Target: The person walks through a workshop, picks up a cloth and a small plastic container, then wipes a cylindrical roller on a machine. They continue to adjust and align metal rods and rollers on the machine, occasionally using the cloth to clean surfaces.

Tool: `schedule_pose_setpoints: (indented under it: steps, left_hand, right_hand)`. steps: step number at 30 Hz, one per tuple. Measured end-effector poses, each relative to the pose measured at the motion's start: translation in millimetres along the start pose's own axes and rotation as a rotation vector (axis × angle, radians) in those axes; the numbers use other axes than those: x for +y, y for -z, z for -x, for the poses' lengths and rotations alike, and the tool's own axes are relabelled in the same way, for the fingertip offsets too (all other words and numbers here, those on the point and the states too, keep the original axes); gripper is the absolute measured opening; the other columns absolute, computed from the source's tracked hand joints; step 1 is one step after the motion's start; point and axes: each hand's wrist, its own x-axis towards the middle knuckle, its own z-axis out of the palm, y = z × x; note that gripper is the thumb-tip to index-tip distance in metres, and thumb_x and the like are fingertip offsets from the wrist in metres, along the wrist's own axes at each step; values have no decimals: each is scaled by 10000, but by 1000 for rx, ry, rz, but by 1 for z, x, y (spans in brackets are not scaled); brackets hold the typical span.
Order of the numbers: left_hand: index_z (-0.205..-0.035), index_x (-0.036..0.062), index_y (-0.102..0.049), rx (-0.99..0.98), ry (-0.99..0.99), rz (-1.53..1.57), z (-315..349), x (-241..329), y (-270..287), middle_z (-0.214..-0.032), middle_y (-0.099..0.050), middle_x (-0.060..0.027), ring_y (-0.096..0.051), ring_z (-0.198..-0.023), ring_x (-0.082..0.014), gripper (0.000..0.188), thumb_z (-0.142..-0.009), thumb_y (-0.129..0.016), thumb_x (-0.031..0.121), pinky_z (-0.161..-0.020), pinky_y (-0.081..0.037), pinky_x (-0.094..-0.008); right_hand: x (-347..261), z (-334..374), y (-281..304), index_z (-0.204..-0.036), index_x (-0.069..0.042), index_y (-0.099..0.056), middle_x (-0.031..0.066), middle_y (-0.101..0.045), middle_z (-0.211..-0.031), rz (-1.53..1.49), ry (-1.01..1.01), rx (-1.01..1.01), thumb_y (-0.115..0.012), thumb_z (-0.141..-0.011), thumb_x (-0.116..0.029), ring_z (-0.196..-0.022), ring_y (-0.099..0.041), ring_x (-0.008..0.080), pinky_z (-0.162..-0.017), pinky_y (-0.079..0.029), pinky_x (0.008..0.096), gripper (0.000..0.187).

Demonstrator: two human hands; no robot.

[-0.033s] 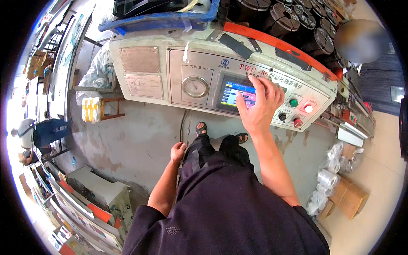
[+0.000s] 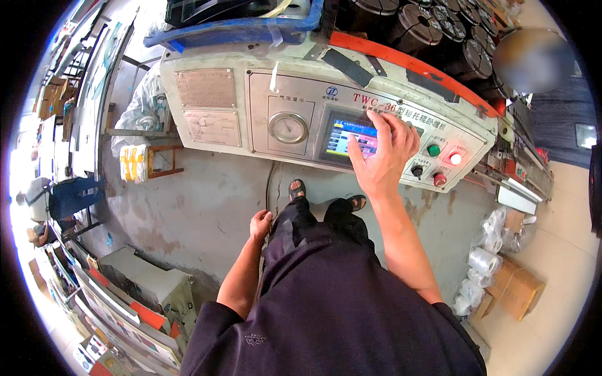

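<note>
My right hand [image 2: 390, 150] is held over the lit touchscreen [image 2: 346, 139] on the front panel of a grey machine. Its fingers are bent and apart, with nothing in them. The thumb tip is at the screen, but whether it touches cannot be made out. My left hand [image 2: 261, 224] hangs low beside my left thigh, fingers curled in; anything inside them is hidden. Left of the screen is a round pressure gauge [image 2: 288, 128]. To its right are a green button [image 2: 433, 150], a glowing lamp [image 2: 455, 158], a black knob [image 2: 417, 171] and a red button [image 2: 439, 180].
On top of the machine are a blue tray [image 2: 251, 28], a red bar [image 2: 407, 66] and several dark metal cylinders [image 2: 417, 26]. A taped stool [image 2: 135, 163] stands to the left. Cartons [image 2: 515, 289] and wrapped rolls [image 2: 483, 263] lie at right. Another person [image 2: 72, 195] is far left.
</note>
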Motion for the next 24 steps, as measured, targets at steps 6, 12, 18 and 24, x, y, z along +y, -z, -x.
schedule_pose_setpoints:
  steps: [6, 12, 18, 24]
  left_hand:
    - [-1155, -23, -699, -17, 56, 111, -21, -20, 26, -980, -748, -68, -692, -861, -144, 330, -1023, -725, 279, -691, -536, -308]
    - [-1487, -66, -592, -182, 66, 24, -45, -18, 32, -1186, -795, -181, -778, -1003, -228, 691, -987, -757, 382, -827, -599, -350]
    - [-1468, -47, -618, -161, 32, 58, -52, -9, 43, -1163, -801, -155, -771, -1003, -199, 641, -996, -750, 366, -818, -602, -339]
    - [-1469, -31, -629, -139, 62, 29, -38, 3, 51, -1078, -791, -110, -740, -909, -167, 602, -999, -746, 327, -765, -579, -320]
  right_hand:
    - [-4, 3, -7, -1391, -191, -632, 50, -578, -1318, 65, -31, 3, -914, -786, -287, -1283, -539, 290, -1202, -271, 622, 674]
    - [0, 11, -5, -1389, -206, -642, 39, -574, -1363, 92, -79, 24, -873, -830, -312, -1334, -537, 267, -1223, -211, 669, 614]
    - [-1, 22, 0, -1524, -214, -581, 47, -470, -1532, 134, -144, -87, -865, -846, -328, -1503, -434, 278, -1252, -145, 696, 744]
    - [-1, 24, -1, -1521, -208, -584, 49, -474, -1528, 142, -148, -86, -888, -854, -335, -1513, -421, 276, -1255, -144, 699, 744]
